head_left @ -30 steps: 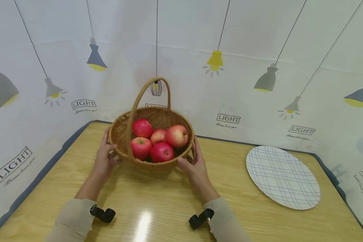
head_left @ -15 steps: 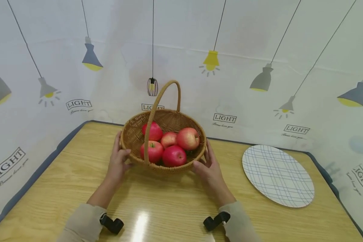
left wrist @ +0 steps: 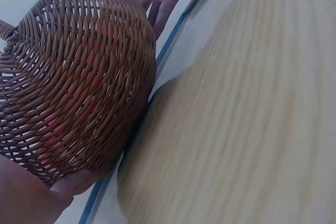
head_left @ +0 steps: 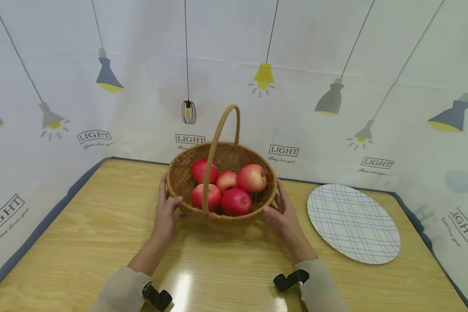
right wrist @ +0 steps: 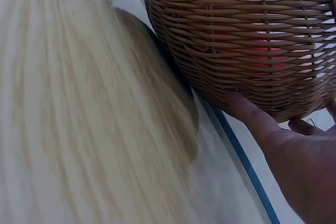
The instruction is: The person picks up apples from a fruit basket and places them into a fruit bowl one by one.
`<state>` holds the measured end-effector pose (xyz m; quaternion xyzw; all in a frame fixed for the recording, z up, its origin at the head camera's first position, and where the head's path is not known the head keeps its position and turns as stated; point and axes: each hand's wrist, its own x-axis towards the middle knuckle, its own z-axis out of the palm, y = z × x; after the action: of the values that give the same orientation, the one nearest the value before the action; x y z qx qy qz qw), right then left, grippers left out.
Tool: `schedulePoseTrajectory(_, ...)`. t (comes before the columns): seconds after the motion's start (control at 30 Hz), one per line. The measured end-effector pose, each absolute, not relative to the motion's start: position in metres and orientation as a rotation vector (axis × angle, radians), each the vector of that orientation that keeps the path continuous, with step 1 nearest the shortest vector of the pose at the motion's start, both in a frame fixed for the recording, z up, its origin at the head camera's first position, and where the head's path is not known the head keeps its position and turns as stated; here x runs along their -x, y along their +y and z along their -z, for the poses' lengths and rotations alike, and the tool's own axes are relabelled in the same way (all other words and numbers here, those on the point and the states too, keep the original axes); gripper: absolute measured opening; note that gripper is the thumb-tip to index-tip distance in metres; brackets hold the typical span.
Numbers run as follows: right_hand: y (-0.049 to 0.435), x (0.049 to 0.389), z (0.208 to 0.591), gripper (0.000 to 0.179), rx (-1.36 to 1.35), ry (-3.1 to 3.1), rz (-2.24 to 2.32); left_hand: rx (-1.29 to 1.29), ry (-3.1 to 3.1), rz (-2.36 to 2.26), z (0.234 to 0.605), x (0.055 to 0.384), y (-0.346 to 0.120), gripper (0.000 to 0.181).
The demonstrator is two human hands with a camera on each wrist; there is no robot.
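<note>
Brown wicker is forming the basket (head_left: 181, 177) we are seeing between two hands: the left hand (head_left: 167, 216) is gripping its left side, the right hand (head_left: 284, 220) its right. Five red apples (head_left: 228, 180) are lying inside, near the arched handle (head_left: 215, 149). We are finding the basket over the far part of the wooden table (head_left: 82, 225), left of a white checked plate (head_left: 352, 223); whether its base is touching the table, we are not managing to tell.
</note>
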<state>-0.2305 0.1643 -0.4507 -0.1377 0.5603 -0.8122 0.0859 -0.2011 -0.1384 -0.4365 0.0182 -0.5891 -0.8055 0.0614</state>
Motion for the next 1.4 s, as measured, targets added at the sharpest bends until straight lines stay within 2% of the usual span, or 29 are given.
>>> schedulePoseTrajectory(0.43,0.193,0.236,0.449,0.094,0.487,1.741,2.363,-0.1,-1.813,2.279,0.443,0.201,-0.105,0.079)
schedulePoseTrajectory(1.4,0.199,0.232,0.447,0.094,0.452,1.903,2.231,-0.059,-1.856,2.241,0.452,0.202,-0.109,0.078)
